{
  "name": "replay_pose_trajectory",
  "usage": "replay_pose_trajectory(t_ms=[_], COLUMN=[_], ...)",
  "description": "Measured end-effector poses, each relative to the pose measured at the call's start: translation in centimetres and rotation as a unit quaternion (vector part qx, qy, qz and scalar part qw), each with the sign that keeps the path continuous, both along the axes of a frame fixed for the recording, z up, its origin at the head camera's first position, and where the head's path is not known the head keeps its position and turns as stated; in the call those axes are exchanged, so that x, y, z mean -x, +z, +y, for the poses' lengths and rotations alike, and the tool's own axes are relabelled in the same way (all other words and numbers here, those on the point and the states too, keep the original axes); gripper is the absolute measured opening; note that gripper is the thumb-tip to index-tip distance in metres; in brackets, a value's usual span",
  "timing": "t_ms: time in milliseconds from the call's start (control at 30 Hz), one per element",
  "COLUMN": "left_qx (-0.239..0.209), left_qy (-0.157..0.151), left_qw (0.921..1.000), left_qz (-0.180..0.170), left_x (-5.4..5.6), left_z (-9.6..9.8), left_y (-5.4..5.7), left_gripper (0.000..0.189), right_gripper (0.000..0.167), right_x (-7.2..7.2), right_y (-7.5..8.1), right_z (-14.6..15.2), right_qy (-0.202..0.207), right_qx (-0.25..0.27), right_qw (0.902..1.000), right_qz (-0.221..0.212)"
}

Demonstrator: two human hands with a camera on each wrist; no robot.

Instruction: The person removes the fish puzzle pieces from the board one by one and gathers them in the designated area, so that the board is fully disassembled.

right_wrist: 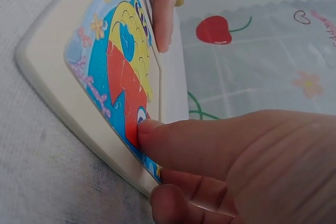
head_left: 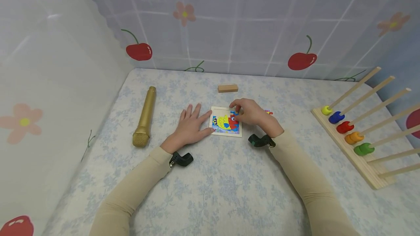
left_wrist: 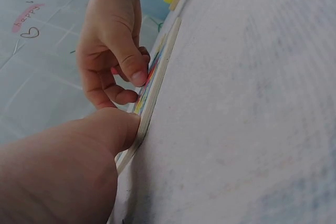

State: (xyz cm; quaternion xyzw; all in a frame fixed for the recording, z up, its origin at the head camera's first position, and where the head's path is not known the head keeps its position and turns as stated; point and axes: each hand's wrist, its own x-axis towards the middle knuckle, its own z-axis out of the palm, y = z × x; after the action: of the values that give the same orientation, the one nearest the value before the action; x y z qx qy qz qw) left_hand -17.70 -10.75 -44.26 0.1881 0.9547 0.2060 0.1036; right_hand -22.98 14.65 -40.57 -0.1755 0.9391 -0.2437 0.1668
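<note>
A small fish jigsaw puzzle [head_left: 225, 124] lies in a pale wooden frame [head_left: 226, 135]. It shows a yellow body and a red head on blue, and bare board shows at its upper left. My left hand [head_left: 191, 126] lies flat with fingers spread, index and thumb tips touching the frame's left edge. At the right side, my right hand [head_left: 250, 112] pinches a puzzle piece by the fish's eye. Its thumb [right_wrist: 163, 137] lies on the printed face; the fingertips beneath are partly hidden. Another colourful piece [head_left: 269, 112] shows partly behind the right hand.
A gold microphone [head_left: 145, 117] lies to the left. A wooden block [head_left: 228, 88] sits behind the puzzle. To the right stands a wooden peg rack [head_left: 347, 148] with coloured beads and tall slanting rods. Patterned sheets [head_left: 229, 28] hang behind the table.
</note>
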Motion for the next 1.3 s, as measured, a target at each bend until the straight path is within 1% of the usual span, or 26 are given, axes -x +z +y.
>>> replay_pose_trajectory(t_ms=[267,700,933,1067,1300], left_qx=[0.002,0.007,0.003,0.002,0.006], left_qy=[0.0,0.0,-0.001,-0.001,0.0], left_qw=[1.0,1.0,1.0,1.0,1.0], left_qz=[0.002,0.001,0.001,-0.001,-0.001], left_x=[0.15,0.13,0.15,0.14,0.06], left_z=[0.04,0.04,0.05,0.07,0.03], left_y=[-0.06,0.17,-0.01,-0.06,-0.2], left_gripper=[0.072,0.072,0.072,0.072,0.072], right_gripper=[0.042,0.043,0.04,0.036,0.034], right_x=[-0.12,-0.04,-0.17,-0.35,-0.57], right_y=[-0.05,-0.2,-0.22,-0.11,0.02], right_z=[-0.02,-0.2,-0.2,-0.16,-0.22], right_qy=[0.003,0.003,0.009,0.009,0.004], right_qx=[-0.004,-0.011,-0.026,-0.022,-0.009], right_qw=[0.9999,0.9996,0.9984,0.9978,0.999], right_qz=[0.011,0.026,0.05,0.062,0.043])
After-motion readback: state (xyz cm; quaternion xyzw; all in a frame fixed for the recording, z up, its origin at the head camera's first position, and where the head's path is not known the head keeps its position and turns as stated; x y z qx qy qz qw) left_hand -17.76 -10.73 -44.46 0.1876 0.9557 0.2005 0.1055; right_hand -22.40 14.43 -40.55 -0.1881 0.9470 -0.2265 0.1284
